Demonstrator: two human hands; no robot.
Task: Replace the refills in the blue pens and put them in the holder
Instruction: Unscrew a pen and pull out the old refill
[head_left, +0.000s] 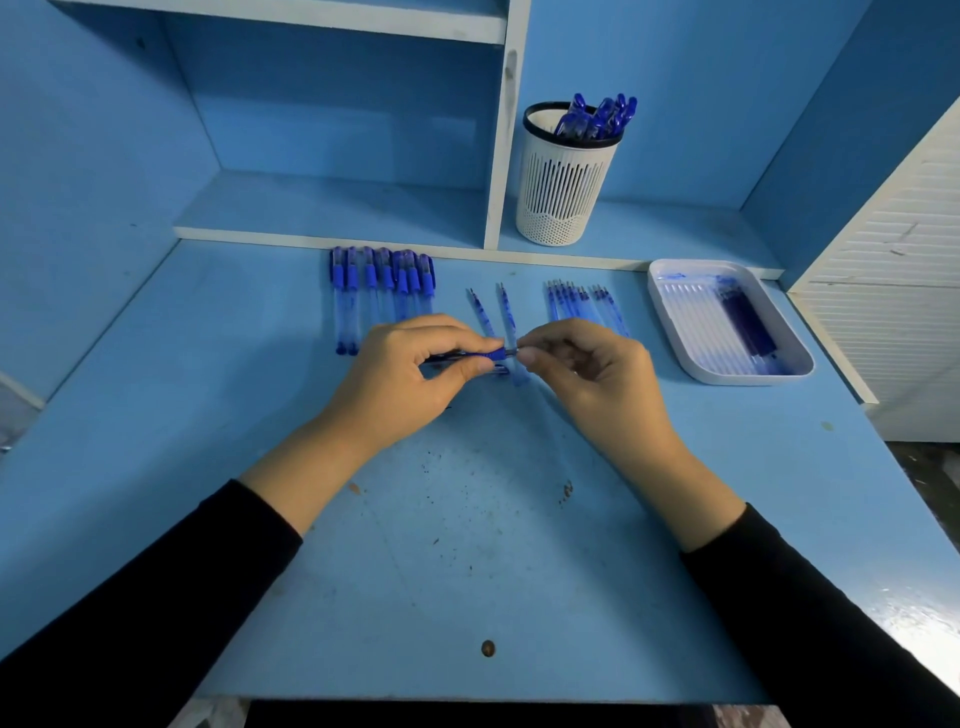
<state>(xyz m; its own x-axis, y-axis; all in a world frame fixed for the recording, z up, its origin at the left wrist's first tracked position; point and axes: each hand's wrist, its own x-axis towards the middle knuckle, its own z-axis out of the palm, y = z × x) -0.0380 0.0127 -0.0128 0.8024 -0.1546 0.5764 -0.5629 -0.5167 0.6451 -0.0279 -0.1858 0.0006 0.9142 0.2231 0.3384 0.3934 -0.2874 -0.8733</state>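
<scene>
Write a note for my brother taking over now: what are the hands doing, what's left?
Left hand grips a blue plastic pen; right hand pinches its tip end.
Done: several blue pens stand in the white slotted holder on the shelf.
Remaining: finish this pen, then the row of capped blue pens behind the hands. Clear thin refills lie right of the hands; the white plastic tray holds more.

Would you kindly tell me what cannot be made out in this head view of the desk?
Head view only:
- Pen: the left hand hides most of its barrel.
- The bit the right hand pinches at the pen's end: too small to tell tip from refill.
- Pens in the holder: its wall hides all but their tops.
- Tray contents: blurred; count unclear.
</scene>
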